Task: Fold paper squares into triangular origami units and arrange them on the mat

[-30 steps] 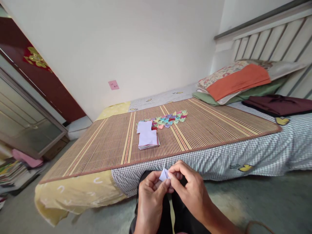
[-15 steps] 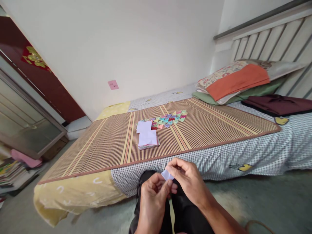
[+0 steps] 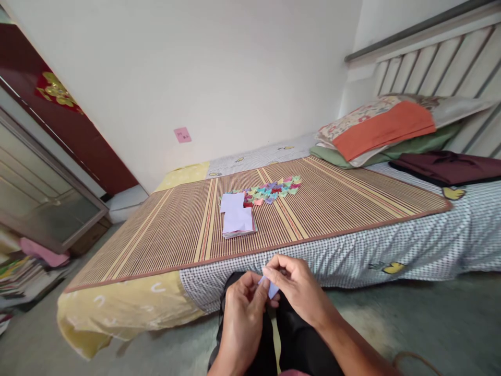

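A small folded piece of lilac paper is held above my knees, between both hands. My left hand pinches its left side, thumb on top. At its upper edge, my right hand grips it between thumb and fingertips. The fingers hide part of the folds. Beyond my hands, a stack of square paper sheets lies on the bed's mat, with a lilac sheet on top. Another lilac sheet lies just behind it. Many small folded paper pieces in several colours spread out behind and to the right.
A striped woven mat covers much of the bed, whose checked sheet hangs over the near edge. Pillows and dark red folded cloth lie at the right. A cabinet with a glass door stands at the left.
The lilac paper has turned in my fingers and now points downward. My left thumb has moved up towards the right thumb. The things on the bed stay where they were.
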The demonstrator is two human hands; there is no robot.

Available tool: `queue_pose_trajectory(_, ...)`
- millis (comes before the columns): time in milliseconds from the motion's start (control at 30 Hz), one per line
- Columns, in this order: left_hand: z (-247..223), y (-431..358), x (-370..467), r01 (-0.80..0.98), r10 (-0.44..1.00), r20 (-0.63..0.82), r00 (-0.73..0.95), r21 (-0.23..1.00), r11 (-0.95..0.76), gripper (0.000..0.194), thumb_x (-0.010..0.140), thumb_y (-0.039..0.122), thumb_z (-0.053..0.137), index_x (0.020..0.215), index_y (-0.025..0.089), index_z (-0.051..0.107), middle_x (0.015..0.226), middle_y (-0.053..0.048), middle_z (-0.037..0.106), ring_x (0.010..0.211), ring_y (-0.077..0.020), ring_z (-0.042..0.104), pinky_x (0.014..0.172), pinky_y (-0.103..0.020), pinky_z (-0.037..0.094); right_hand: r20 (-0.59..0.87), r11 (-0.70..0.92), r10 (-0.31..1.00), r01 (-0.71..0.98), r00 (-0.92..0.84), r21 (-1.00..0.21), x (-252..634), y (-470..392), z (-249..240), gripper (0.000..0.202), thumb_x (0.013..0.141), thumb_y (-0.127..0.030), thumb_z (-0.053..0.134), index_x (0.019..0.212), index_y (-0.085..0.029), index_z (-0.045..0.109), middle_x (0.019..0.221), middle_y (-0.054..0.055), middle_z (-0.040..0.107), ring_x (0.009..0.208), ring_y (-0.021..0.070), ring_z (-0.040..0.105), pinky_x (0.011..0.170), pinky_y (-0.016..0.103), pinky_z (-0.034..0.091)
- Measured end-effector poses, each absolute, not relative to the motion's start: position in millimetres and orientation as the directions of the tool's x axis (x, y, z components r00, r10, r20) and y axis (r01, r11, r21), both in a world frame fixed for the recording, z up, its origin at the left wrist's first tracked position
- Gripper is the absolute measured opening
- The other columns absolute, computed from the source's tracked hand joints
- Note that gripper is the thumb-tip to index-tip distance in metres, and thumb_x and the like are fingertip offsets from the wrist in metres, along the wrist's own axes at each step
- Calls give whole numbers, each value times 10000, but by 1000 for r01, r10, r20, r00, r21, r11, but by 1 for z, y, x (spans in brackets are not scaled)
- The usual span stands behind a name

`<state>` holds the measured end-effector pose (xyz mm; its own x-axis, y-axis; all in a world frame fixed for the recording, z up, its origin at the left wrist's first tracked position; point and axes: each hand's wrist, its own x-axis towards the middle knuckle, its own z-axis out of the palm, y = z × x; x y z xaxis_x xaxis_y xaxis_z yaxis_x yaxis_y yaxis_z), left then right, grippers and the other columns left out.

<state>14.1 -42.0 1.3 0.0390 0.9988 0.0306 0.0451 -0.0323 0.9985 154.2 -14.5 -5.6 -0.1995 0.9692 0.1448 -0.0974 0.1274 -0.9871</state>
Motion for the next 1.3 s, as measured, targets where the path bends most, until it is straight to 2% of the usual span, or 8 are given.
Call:
queue_pose_trajectory(167,-2,-37,7,-36,984,-77,162,996,84,454,833,585,755,695,162,668,613,-65,731,514,-147,618,536,-239,408,80,40,954,-139,-290,-990,151,-6,-13,353,900,-494,685,727,-204,582,474,-56,539,398,127,525,426,236,403)
queue_pose_trajectory(333,-11,-32,6,-234,968,-194,156,945,227,406,694,468,908,672,131,681,617,-47,718,540,-91,576,560,-189,403,89,65,962,-101,-257,-993,152,-2,-22,405,920,-536,642,699,-205,562,535,-46,525,480,127,508,489,253,391)
queue_pose_trajectory(533,-10,-28,7,-458,934,-331,135,815,355,473,510,455,1003,655,137,684,569,-17,680,496,-96,574,547,-204,463,133,143,944,14,-301,-990,161,-12,-20,425,972,-529,592,706,-209,507,623,-43,499,571,120,441,546,254,354)
queue_pose_trajectory(700,-12,-30,10,-414,950,-248,191,857,307,464,644,528,926,623,135,681,496,-3,596,448,-94,490,455,-206,395,148,172,946,58,-288,-983,163,-16,-17,411,985,-482,553,682,-206,517,598,-45,455,552,121,409,534,263,322)
queue_pose_trajectory(800,-12,-31,9,-374,954,-215,210,883,282,428,741,506,872,644,138,678,563,-21,627,503,-101,510,517,-216,423,109,116,944,5,-312,-993,163,-14,-21,426,964,-495,561,655,-203,521,588,-35,464,550,127,430,536,265,335)
queue_pose_trajectory(967,-10,-28,5,-440,969,-193,155,865,243,385,683,413,926,642,150,648,623,-15,626,612,-118,539,583,-216,418,66,40,932,-80,-358,-996,159,-16,-24,428,971,-479,550,647,-205,496,599,-38,451,552,119,398,530,260,322)
queue_pose_trajectory(1133,-15,-25,4,-498,978,-205,-23,851,167,453,624,403,959,601,166,574,560,51,518,539,-82,422,533,-207,361,174,202,941,69,-291,-977,148,-27,-17,348,968,-388,608,702,-219,462,632,-51,447,592,123,417,560,255,334)
queue_pose_trajectory(1300,-21,-26,4,-441,979,-167,-116,892,100,436,684,428,928,639,169,580,577,50,535,551,-84,422,556,-209,368,231,261,945,108,-230,-959,141,-32,-19,336,990,-352,561,697,-222,462,612,-51,429,556,120,396,539,262,312)
